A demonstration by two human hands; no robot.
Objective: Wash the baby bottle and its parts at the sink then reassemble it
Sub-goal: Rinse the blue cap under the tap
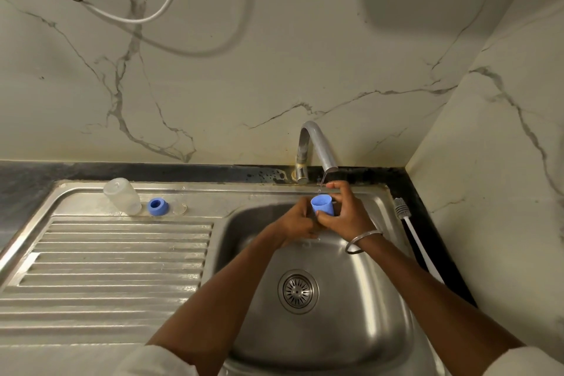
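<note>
Over the sink basin (366, 330) I hold a small blue cap (322, 204), mouth up, under a thin stream of water from the tap (317, 146). My right hand (345, 217) wraps its right side; my left hand (297, 223) grips it from the lower left. On the draining board's back edge the clear bottle body (122, 196) stands upside down. To its right are the blue screw ring (158, 207) and the clear teat (179, 208).
A ribbed steel draining board (106, 268) fills the left. A white-handled bottle brush (415, 238) lies on the black counter right of the basin. The drain strainer (298, 291) sits in the basin's middle. Marble walls close in behind and on the right; cables hang above.
</note>
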